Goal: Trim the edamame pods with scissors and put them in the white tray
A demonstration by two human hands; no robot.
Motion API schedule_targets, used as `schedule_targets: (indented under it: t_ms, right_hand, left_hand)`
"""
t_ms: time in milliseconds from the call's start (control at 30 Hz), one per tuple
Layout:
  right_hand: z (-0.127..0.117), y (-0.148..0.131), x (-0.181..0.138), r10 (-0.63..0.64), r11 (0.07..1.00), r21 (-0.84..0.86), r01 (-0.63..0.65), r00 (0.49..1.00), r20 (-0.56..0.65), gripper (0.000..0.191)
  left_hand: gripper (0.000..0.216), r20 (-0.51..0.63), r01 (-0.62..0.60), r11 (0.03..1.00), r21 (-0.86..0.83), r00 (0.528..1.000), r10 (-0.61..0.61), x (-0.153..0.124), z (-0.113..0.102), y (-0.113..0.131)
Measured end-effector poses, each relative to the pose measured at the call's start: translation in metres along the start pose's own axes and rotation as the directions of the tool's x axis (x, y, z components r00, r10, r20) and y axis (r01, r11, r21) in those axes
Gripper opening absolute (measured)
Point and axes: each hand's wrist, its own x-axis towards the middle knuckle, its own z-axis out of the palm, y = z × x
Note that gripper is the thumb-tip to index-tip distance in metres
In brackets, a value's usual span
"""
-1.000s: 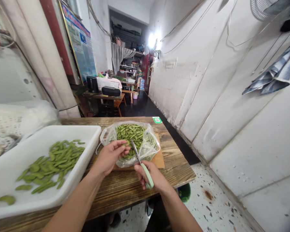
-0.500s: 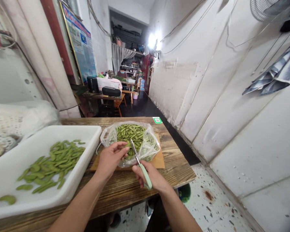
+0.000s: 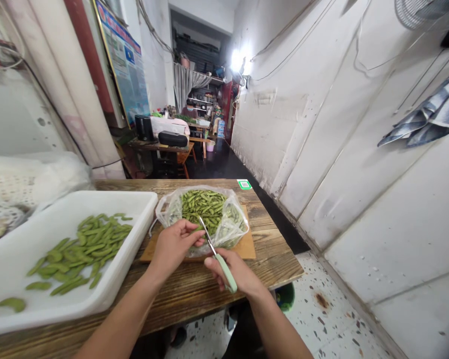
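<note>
My right hand [image 3: 230, 271] is wrapped round scissors [image 3: 225, 271] with pale green handles. Their metal blades point up and away, over a clear plastic bag [image 3: 168, 212] full of green edamame pods [image 3: 205, 202]. Close beside the blades, my left hand [image 3: 179, 242] is closed in a pinch on an edamame pod [image 3: 199, 228], mostly hidden by the fingers. Under the bag lies a wooden board [image 3: 245, 249]. To the left, a white plastic tray [image 3: 134, 214] holds a loose heap of cut pods [image 3: 93, 244].
Everything stands on a wooden table [image 3: 273, 244] with a green code card [image 3: 244, 184] at its far edge. A plastic-covered basket [image 3: 22, 184] is behind the tray. A green bucket [image 3: 285, 296] sits on the floor at right. A person [image 3: 189, 109] is far back.
The scissor tips have shifted slightly left, towards my left fingers, which have drawn closer to the blades. The view has tilted a little; tray and bag have stayed in place.
</note>
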Motion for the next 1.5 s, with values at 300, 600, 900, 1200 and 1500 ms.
schedule_targets:
  t_ms: [300,600,900,1200,1500]
  right_hand:
    - [0.000,-0.003,-0.002,0.000,1.000,-0.029,0.000,1.000,-0.011,0.046]
    - [0.005,-0.002,0.003,0.068,0.990,0.122,-0.065,0.997,-0.026,0.046]
    - [-0.006,0.001,0.002,0.038,0.980,0.197,-0.002,0.983,-0.180,0.051]
    - [-0.011,0.006,-0.006,0.063,0.979,0.202,-0.027,0.983,-0.173,0.053]
    - [-0.004,0.005,-0.002,0.047,0.981,0.191,-0.018,0.988,-0.146,0.051]
  left_hand:
    - [0.027,0.042,-0.057,0.992,0.116,0.998,0.053,-0.004,-0.001,0.001]
    - [0.027,-0.320,-0.076,0.802,0.592,0.892,0.321,-0.004,-0.047,0.013]
    - [0.028,0.094,-0.311,0.460,0.832,0.895,0.435,0.023,-0.031,0.017]
    - [0.024,0.275,-0.308,0.434,0.847,0.951,0.140,0.047,0.032,-0.002]
    - [0.020,0.273,-0.286,0.501,0.817,0.957,0.101,0.052,0.037,-0.005]
